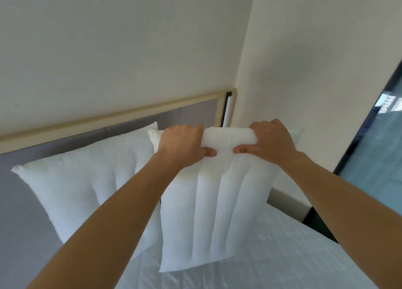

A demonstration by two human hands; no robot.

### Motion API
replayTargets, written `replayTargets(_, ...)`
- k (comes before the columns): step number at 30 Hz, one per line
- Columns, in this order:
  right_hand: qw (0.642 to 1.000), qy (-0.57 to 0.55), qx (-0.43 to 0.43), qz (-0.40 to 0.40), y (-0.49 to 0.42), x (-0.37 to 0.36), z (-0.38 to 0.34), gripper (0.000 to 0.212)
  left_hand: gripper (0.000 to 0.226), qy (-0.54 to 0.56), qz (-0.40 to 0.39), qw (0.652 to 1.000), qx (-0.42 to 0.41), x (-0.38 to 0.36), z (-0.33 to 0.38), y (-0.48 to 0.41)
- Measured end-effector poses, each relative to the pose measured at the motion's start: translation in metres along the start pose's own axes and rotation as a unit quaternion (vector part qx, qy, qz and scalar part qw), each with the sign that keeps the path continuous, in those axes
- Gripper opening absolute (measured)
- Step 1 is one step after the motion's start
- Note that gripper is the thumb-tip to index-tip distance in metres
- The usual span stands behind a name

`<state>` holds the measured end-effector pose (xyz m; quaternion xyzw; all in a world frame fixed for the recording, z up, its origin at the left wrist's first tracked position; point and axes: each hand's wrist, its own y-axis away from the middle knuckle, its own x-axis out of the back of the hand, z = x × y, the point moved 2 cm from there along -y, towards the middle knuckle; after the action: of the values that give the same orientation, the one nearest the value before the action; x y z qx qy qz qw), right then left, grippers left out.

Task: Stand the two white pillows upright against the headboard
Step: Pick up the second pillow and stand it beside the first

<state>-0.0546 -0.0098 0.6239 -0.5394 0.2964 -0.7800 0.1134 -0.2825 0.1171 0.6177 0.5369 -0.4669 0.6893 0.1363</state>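
At the far left, the grey padded headboard (65, 141) with its pale wooden top rail is seen running behind the bed (272, 262), and the first white pillow (76, 186) is propped against it, leaning with one corner up and not held by anything. Just to its right, overlapping its edge, the second white pillow (217, 212) is held upright, its lower edge down at the mattress, though actual contact there cannot be confirmed. Its top edge is bunched into a roll, on which the left hand (182, 144) is clamped, thumb underneath and fingers curled over the top. Close beside it, on the same roll, the right hand (269, 142) is clamped in the same way, so that the two thumbs almost meet. Further right, the corner of the room and a dark-framed window (374, 149) are seen. The step in hand is judged to be the placing of the second pillow; the first appears largely set. The next move would call for this pillow to be pushed back until it rests on the headboard, settled so it stands unaided, and only then released. Counted: two pillows, two hands, one headboard, one bed.
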Motion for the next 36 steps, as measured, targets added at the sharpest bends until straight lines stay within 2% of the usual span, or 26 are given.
replayTargets(6, 0.998, -0.018, 0.049, 0.026, -0.04, -0.027, 0.011, 0.108, 0.064, 0.001, 0.003, 1.0, 0.031, -0.016, -0.003, -0.02)
replayTargets(10, 0.995, -0.056, 0.078, 0.014, -0.073, -0.054, 0.023, 0.107, 0.064, -0.001, 0.001, 0.998, 0.068, -0.034, -0.004, -0.037)
replayTargets(19, 0.987, -0.119, 0.109, -0.018, -0.16, -0.16, 0.077, 0.086, 0.061, -0.027, -0.02, 0.991, 0.133, -0.09, -0.002, -0.119)
replayTargets(23, 0.979, -0.149, 0.141, 0.002, -0.191, -0.198, 0.087, 0.082, 0.059, -0.043, -0.027, 0.987, 0.154, -0.118, -0.003, -0.152)
replayTargets(32, 0.954, -0.238, 0.18, 0.003, -0.267, -0.272, 0.091, 0.089, 0.062, -0.072, -0.027, 0.975, 0.209, -0.158, -0.02, -0.21)
replayTargets(36, 0.948, -0.244, 0.204, -0.005, -0.295, -0.3, 0.085, 0.087, 0.065, -0.069, -0.012, 0.968, 0.241, -0.171, -0.032, -0.224)
